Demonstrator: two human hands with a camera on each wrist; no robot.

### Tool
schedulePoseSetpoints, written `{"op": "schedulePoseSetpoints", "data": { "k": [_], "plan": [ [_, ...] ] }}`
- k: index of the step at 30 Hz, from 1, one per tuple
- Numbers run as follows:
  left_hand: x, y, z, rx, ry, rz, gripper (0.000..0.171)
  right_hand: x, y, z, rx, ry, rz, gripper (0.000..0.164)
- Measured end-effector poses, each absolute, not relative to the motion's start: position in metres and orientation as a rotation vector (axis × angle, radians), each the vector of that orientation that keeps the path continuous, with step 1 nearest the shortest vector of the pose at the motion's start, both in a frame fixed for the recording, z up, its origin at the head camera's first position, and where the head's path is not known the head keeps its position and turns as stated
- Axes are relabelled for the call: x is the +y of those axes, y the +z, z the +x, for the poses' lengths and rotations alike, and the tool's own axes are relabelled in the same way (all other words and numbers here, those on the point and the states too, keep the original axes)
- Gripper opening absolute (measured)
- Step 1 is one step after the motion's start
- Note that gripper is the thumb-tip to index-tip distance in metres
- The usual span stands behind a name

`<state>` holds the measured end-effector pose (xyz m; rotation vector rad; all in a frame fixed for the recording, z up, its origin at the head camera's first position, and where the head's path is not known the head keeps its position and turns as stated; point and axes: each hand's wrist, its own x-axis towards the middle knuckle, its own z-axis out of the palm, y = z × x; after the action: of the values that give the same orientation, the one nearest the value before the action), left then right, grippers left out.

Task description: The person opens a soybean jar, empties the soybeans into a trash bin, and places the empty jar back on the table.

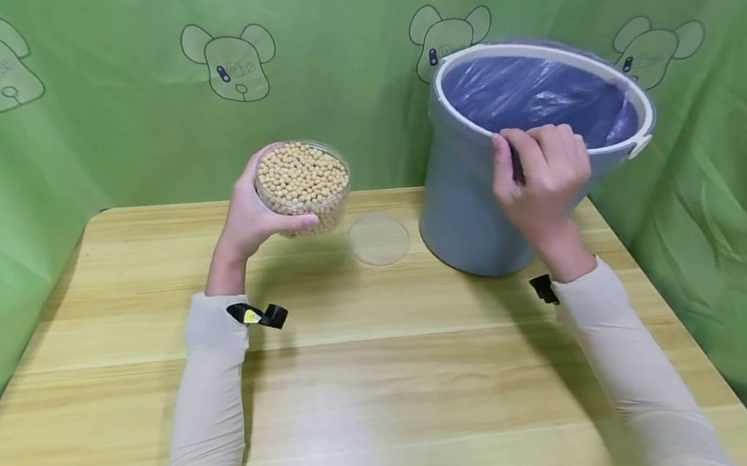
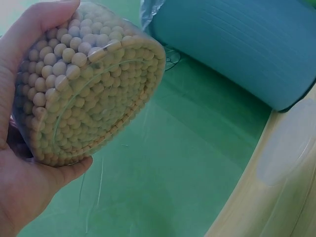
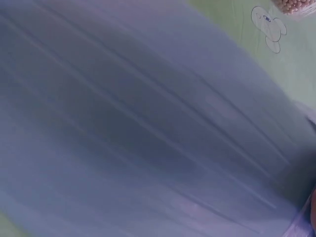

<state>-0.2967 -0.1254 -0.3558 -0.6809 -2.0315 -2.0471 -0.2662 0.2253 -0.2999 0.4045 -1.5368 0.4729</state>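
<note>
My left hand [image 1: 252, 210] grips a clear round plastic jar [image 2: 91, 81] around its side, fingers behind and thumb in front. It is full of pale round soybeans [image 1: 303, 171], its open top facing up and held above the table. To the right, my right hand [image 1: 544, 169] grips the near rim of a blue-grey trash bin [image 1: 463, 204] with fingers curled over the edge. The bin is tilted and lined with a thin plastic bag [image 1: 540, 94]. In the right wrist view the ribbed bin wall [image 3: 148, 123] fills most of the picture.
A clear round lid [image 1: 379, 239] lies on the wooden table [image 1: 367, 393] between the jar and the bin. A green curtain [image 1: 340, 94] printed with bear heads hangs behind and along both sides. Black wrist straps [image 1: 259, 315] sit on the sleeves.
</note>
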Motion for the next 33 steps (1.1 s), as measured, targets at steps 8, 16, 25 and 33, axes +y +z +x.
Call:
{"op": "schedulePoseSetpoints", "data": {
  "k": [8, 16, 25, 33],
  "plan": [
    [-0.119, -0.351, -0.293, -2.033, -2.028, -0.661, 0.110, 0.231, -0.300, -0.270, -1.476, 0.581, 0.509, 0.031],
    [-0.111, -0.337, -0.292, -2.044, -1.995, -0.596, 0.110, 0.233, -0.309, -0.275, -1.455, 0.565, 0.504, 0.035],
    [-0.099, -0.301, -0.297, -2.029, -1.996, -0.558, 0.108, 0.229, -0.307, -0.272, -1.449, 0.581, 0.519, 0.031],
    [-0.086, -0.267, -0.306, -2.099, -1.979, -0.511, 0.111, 0.232, -0.308, -0.269, -1.475, 0.585, 0.522, 0.025]
  ]
}}
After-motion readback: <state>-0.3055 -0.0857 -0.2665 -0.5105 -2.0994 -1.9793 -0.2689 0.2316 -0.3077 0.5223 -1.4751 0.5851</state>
